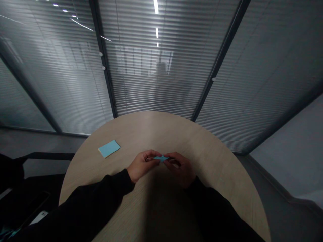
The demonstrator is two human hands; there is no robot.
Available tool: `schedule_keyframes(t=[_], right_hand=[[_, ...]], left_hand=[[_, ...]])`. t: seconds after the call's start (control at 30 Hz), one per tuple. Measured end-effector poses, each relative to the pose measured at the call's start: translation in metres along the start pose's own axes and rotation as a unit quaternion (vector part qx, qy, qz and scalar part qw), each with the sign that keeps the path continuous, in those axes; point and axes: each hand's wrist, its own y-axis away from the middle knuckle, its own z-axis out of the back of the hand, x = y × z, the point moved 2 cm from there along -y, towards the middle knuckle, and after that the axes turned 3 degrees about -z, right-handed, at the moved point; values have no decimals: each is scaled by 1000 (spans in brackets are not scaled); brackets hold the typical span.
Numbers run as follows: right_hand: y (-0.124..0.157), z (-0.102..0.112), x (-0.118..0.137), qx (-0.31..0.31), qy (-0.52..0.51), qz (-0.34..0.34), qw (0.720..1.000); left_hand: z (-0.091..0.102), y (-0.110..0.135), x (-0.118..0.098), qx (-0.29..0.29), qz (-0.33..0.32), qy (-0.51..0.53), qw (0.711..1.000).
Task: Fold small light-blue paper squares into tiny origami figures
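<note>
Between my two hands is a small piece of folded blue paper (162,158), with pointed ends and a little peak in the middle. My left hand (143,164) pinches its left end between thumb and fingers; a ring shows on one finger. At the right end, my right hand (181,168) grips the paper the same way, its fingers curled. Fingertips cover parts of the paper, so its full shape is hidden. Farther left on the table lies a stack of light blue paper sheets (109,148), apart from both hands.
A round wooden table (151,126) is under my hands, its curved far edge close to a glass wall with blinds (151,90). Dark frame posts divide the glass. At the left stands a black chair (47,156), with a white object (39,217) low beside my sleeve.
</note>
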Motion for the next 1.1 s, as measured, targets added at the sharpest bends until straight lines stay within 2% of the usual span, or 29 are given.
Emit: schedule_keyframes(t=[0.23, 0.47, 1.1], right_hand=[[2, -3, -1, -13, -11, 14, 1000], [1, -2, 11, -15, 3, 97, 995], [4, -9, 6, -39, 27, 75, 996]], left_hand=[[-2, 0, 1, 19, -17, 12, 1000], [1, 0, 4, 19, -13, -4, 1000], [-5, 2, -3, 11, -9, -30, 999]])
